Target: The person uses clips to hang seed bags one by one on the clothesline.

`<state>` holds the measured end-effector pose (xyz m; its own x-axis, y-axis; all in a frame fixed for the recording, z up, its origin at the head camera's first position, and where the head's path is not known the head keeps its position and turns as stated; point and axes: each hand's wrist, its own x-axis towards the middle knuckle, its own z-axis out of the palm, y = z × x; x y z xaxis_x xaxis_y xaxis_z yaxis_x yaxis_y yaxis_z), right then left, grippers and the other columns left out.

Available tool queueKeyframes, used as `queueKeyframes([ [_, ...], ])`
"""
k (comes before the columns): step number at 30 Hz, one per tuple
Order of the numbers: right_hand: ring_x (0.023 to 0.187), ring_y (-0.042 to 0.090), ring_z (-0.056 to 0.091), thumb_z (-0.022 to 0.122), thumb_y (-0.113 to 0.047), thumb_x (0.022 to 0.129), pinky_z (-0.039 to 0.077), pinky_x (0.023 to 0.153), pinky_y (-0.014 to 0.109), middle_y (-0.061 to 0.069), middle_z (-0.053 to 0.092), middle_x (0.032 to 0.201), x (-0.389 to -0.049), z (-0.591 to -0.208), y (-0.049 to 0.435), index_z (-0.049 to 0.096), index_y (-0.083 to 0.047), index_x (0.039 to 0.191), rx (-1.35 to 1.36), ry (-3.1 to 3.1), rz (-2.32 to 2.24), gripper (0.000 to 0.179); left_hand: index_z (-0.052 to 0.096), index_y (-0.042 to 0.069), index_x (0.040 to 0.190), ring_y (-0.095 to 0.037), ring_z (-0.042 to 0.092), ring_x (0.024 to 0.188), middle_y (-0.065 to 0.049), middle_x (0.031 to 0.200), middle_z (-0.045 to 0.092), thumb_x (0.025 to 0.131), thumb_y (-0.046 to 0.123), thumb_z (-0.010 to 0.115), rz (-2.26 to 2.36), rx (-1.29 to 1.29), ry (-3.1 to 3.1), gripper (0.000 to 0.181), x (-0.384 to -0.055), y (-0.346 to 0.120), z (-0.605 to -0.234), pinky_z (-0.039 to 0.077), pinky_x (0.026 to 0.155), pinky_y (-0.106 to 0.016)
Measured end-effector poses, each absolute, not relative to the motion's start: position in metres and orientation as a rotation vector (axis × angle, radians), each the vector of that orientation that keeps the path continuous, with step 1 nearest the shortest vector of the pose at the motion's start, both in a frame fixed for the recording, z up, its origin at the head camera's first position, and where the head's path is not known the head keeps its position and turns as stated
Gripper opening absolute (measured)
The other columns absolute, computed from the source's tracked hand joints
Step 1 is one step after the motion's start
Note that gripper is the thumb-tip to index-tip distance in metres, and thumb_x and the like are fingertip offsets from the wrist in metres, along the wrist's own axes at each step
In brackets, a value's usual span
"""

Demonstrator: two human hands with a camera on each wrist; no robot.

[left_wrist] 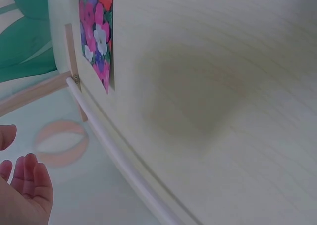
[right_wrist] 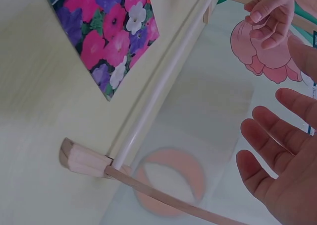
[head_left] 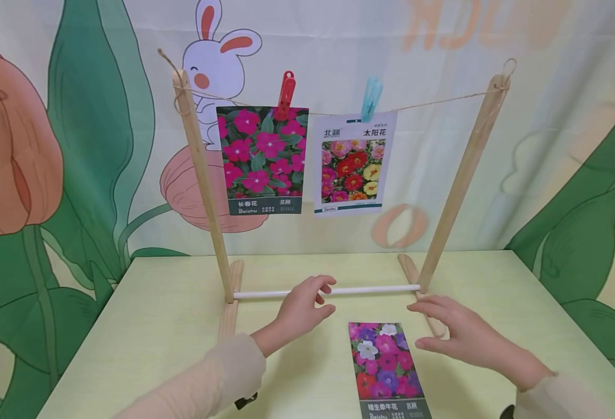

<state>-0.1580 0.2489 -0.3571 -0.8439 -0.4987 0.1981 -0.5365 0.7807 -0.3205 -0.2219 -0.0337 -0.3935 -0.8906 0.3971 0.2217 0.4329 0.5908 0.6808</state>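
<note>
My left hand (head_left: 303,306) hovers in front of the white rod (head_left: 375,290), fingers loosely bent and holding nothing. Over the table's right part my right hand (head_left: 462,330) is held out, fingers spread and empty. Between and below the hands, a flower seed packet (head_left: 388,364) with pink, purple and white blooms lies on the table. On the string (head_left: 438,104) hang two more packets: a magenta flower packet (head_left: 264,157) under a red clothespin (head_left: 286,96), and a white-bordered packet (head_left: 353,171) under a light blue clothespin (head_left: 371,99).
The string runs between a left wooden post (head_left: 202,186) and a right wooden post (head_left: 462,180). Wooden feet (head_left: 230,314) support the frame on the pale table (head_left: 145,337). Behind it hangs a printed curtain (head_left: 339,35) with a rabbit and tulips.
</note>
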Motion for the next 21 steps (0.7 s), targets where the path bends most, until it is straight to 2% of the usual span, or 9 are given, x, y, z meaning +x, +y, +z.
queueKeyframes([
  [8, 0.109, 0.027, 0.05, 0.061, -0.048, 0.075, 0.049, 0.073, 0.034, 0.008, 0.052, 0.121, -0.155, -0.367, 0.251, 0.054, -0.013, 0.118, 0.82, -2.921, 0.624, 0.055, 0.05, 0.013, 0.118, -0.017, 0.057, 0.081, -0.001, 0.098, 0.057, 0.076, 0.016, 0.067, -1.191, -0.717, -2.816, 0.045, -0.222, -0.031, -0.404, 0.042, 0.063, -0.021],
  [11, 0.106, 0.024, 0.051, 0.058, -0.051, 0.075, 0.048, 0.076, 0.036, 0.005, 0.052, 0.119, -0.153, -0.37, 0.252, 0.053, -0.013, 0.118, 0.83, -2.932, 0.626, 0.057, 0.05, 0.012, 0.118, -0.017, 0.057, 0.081, -0.001, 0.098, 0.057, 0.076, 0.016, 0.068, -1.186, -0.724, -2.829, 0.046, -0.221, -0.029, -0.408, 0.042, 0.064, -0.022],
  [16, 0.097, 0.019, 0.055, 0.06, -0.049, 0.076, 0.048, 0.077, 0.038, 0.005, 0.052, 0.118, -0.15, -0.376, 0.252, 0.053, -0.012, 0.118, 0.84, -2.936, 0.613, 0.057, 0.05, 0.012, 0.118, -0.017, 0.057, 0.082, -0.001, 0.099, 0.057, 0.076, 0.017, 0.068, -1.167, -0.736, -2.859, 0.046, -0.219, -0.026, -0.416, 0.043, 0.065, -0.023],
  [21, 0.108, 0.023, 0.05, 0.064, -0.046, 0.074, 0.045, 0.084, 0.043, 0.004, 0.051, 0.121, -0.148, -0.383, 0.253, 0.053, -0.014, 0.119, 0.772, -2.99, 0.627, 0.056, 0.051, 0.012, 0.118, -0.018, 0.057, 0.083, -0.002, 0.1, 0.058, 0.075, 0.016, 0.068, -1.158, -0.747, -2.877, 0.046, -0.218, -0.025, -0.423, 0.043, 0.066, -0.024],
])
